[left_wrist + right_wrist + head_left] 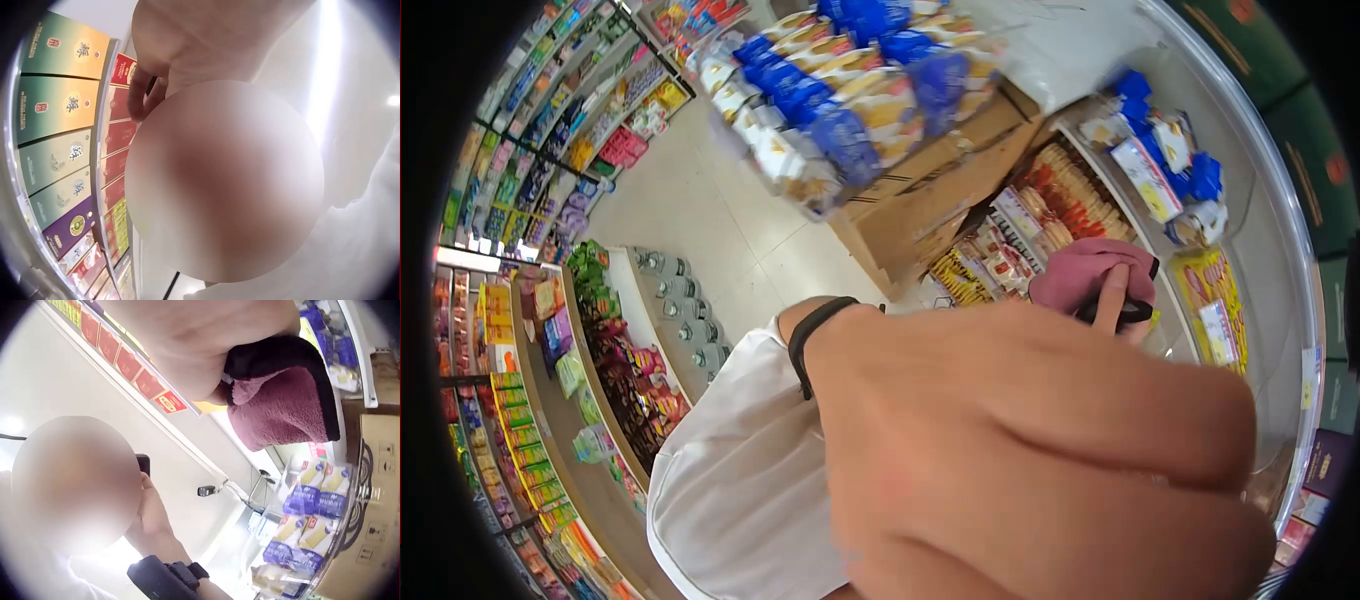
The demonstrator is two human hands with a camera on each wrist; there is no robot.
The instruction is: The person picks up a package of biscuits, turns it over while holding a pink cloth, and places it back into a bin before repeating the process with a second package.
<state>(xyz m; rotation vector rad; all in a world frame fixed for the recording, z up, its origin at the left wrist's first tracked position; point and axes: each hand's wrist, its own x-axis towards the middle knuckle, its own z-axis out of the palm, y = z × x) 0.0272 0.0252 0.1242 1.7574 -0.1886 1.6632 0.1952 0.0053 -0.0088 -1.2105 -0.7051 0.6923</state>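
My right hand (1106, 303) grips a pink towel cloth (1080, 268) with a dark edge, one finger pressed over it, in front of a snack shelf. In the right wrist view the right hand (206, 344) bunches the pink cloth (281, 406) from above. My left hand (1020, 440) is raised close to the head camera and fills the lower frame, blurred, with a black strap (805, 345) on its wrist. The right wrist view shows that left hand (150, 515) up beside the head, fingers on a small dark device (142, 464). Its curled fingers (142, 94) show in the left wrist view.
A display of blue and yellow snack bags (850, 100) sits on cardboard boxes (930, 190). Biscuit packs (1050, 210) fill the shelf by the cloth. Stocked aisle shelves (530, 330) run along the left beside a pale floor (700, 220). Green and red gift boxes (56, 106) line another shelf.
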